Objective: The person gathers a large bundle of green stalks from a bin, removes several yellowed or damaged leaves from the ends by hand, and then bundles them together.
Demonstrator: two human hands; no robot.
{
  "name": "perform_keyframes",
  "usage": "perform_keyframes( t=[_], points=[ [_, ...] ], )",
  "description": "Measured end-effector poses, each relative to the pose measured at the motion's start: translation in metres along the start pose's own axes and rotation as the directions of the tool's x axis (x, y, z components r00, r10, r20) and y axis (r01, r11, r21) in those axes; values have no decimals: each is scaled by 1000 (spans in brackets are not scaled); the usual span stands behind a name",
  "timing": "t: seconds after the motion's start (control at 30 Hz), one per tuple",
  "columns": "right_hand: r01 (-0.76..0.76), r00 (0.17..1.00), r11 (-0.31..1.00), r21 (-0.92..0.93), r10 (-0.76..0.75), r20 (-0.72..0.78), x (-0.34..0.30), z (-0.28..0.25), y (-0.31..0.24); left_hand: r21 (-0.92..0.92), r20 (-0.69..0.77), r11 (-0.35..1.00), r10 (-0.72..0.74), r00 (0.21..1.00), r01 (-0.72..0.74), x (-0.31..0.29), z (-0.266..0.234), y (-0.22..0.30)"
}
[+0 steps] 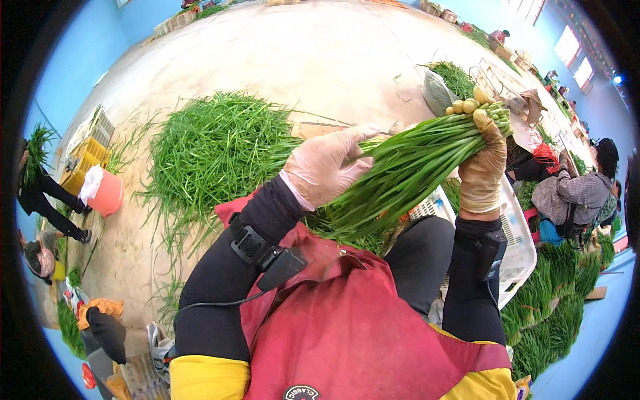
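A bunch of long, flat green leaves like garlic chives (407,167) stretches across in front of me. My right hand (485,163), in a stained glove with yellowish fingertip covers, is wrapped round it near the pale stem ends. The leaf tips fan down to the left, toward my lap. My left hand (327,165), in a thin pale glove, is beside the leaves with thumb and fingers apart; whether it touches them I cannot tell. Farther left, a big loose heap of the same greens (217,150) lies on the floor.
A white plastic crate (520,247) stands by my right forearm. Bundled greens (547,317) lie in rows at the lower right, near a seated person (577,197). On the left are a pink bucket (107,193), a yellow crate (85,163) and a standing person (50,193).
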State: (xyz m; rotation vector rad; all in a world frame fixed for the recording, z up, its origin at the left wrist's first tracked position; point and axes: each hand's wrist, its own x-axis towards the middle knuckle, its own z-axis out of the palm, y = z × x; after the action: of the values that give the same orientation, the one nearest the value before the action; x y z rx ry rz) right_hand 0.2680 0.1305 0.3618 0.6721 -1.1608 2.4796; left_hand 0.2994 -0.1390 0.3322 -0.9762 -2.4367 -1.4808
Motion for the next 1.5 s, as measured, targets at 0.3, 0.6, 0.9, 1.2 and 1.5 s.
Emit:
perform_keyframes(
  t=[0.3, 0.6, 0.9, 1.2, 1.5],
  points=[
    [-4, 1000, 999, -52, 5, 15, -14, 10, 16, -715, 307, 520, -367, 878, 467, 5, 17, -16],
    [-76, 997, 990, -123, 79, 25, -24, 14, 35, -742, 138, 567, -393, 909, 358, -1, 28, -19],
    [-126, 992, 989, -81, 124, -21, -33, 15, 48, -867, 139, 417, -326, 935, 274, -7, 24, -29],
    [-210, 978, 966, -148, 209, -23, -40, 17, 66, -788, 7, 590, -274, 962, 173, 1, 12, 0],
    [-211, 967, 871, -444, 253, 38, -71, 22, 95, -672, 100, 694, -261, 960, 258, 3, -10, 10]
  ],
)
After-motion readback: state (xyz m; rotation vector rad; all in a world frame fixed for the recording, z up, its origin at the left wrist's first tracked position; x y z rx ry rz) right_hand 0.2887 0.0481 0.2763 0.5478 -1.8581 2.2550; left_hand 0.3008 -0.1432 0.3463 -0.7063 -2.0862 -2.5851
